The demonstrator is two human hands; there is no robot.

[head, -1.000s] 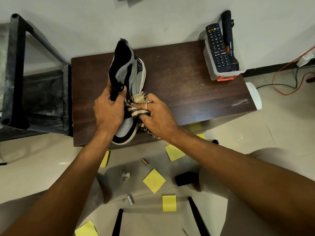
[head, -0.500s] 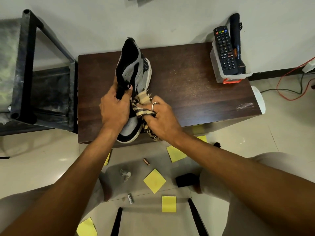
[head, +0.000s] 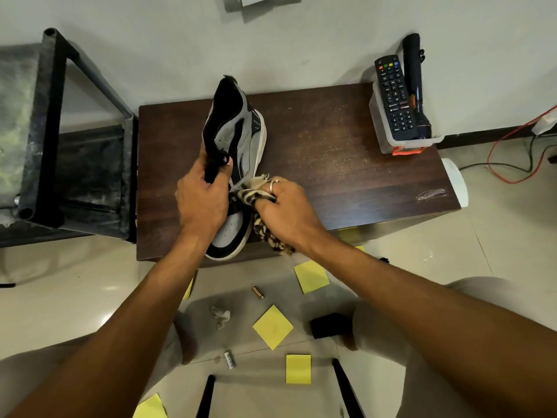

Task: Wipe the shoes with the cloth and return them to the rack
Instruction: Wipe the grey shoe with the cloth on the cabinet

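A grey, black and white sneaker (head: pixel 241 137) lies on the dark wooden table (head: pixel 331 152), toe toward me. My left hand (head: pixel 202 203) grips its black tongue and the middle of the shoe. My right hand (head: pixel 286 212) holds a brown-and-cream striped cloth (head: pixel 259 197) bunched against the shoe's right side near the laces; the cloth's tail hangs under my wrist. The black metal rack (head: pixel 57 131) stands to the left of the table, its shelves bare where visible.
A clear plastic box (head: pixel 401 140) with a remote (head: pixel 394 95) and a black torch (head: pixel 416 86) sits at the table's far right corner. Yellow sticky notes (head: pixel 272 325), two batteries, a crumpled scrap and a black block lie on the floor. Wires run at right.
The view has shifted slightly. My right hand with the cloth has slid a little along the shoe's side; my left hand keeps its grip on the tongue.
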